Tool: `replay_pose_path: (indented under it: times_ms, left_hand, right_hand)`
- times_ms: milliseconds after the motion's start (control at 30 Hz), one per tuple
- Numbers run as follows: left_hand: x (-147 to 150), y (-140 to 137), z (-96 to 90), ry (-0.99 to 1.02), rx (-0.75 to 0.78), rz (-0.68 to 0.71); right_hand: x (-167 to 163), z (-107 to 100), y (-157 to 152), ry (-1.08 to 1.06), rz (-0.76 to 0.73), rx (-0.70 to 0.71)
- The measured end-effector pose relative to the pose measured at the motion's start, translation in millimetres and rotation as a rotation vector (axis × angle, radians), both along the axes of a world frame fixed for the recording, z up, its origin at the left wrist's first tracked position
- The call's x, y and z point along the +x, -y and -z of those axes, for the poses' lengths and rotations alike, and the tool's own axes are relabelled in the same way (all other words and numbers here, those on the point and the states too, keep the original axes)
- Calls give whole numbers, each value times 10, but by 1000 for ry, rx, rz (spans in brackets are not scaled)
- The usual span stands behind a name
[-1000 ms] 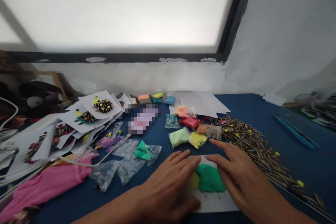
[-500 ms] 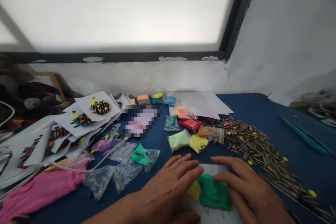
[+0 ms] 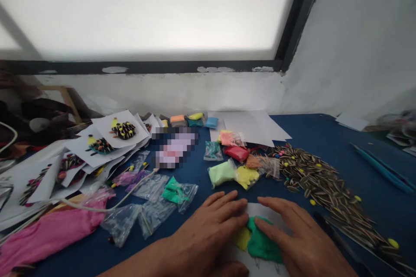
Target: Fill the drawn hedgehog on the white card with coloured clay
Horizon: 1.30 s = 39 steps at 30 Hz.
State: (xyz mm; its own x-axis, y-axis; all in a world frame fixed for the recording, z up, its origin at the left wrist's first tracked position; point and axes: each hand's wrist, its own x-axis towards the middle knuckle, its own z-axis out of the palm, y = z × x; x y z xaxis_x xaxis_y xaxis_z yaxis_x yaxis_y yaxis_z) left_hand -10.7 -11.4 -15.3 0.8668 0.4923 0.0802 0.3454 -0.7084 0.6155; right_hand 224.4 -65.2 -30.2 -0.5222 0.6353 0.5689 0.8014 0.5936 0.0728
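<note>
A sheet of white paper (image 3: 261, 210) lies in front of me, with flattened green modelling clay (image 3: 264, 244) and a smaller yellow clay patch (image 3: 243, 239) side by side on it. Short pencil lines show below the green clay. My left hand (image 3: 208, 231) rests palm down along the paper's left side, fingers stretched out, partly covering the yellow patch. My right hand (image 3: 300, 236) reaches over from the right, its fingers apart. One digit touches the upper part of the green clay, and the hand hides the clay's right edge.
Striped sunflower seeds (image 3: 325, 186) are heaped at the right, near a blue pen-like tool (image 3: 383, 169). Bagged clay, including a light green packet (image 3: 221, 174), lies ahead. Finished seed pictures (image 3: 123, 131), pink clay (image 3: 55, 236) and a white cable (image 3: 87, 210) are at the left.
My right hand has shifted a little to the left, further over the green clay, and covers more of its right side. My left hand stays nearly in place.
</note>
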Motion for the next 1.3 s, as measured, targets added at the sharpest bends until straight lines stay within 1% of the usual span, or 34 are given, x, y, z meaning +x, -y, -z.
replay_pose_path:
  times_ms: [233,333,467,600,767,933,1167,1300]
  left_hand:
    - [11,1,-2,-37,39,15]
    - [12,4,-3,-30,30,17]
    - [15,14,-8,-78,29,16]
    - [12,23,2,-54,20,8]
    - [7,21,17,-35,16,7]
    - [13,15,15,-56,2,8]
    - [11,22,29,-20,-19,-7]
    - [17,30,23,-17,-18,-6]
  right_hand:
    - [-78,-37,-2,11,15,-5]
    - [-54,-65,11,-6,34,-30]
    - [-7,-85,35,-37,72,-48]
    - [-2,-31,65,-2,29,-74]
    - [-10,69,87,24,51,-136]
    - [-17,51,89,73,70,-173]
    - [-9,31,119,-28,46,-145]
    - [-21,49,121,-23,-20,-132]
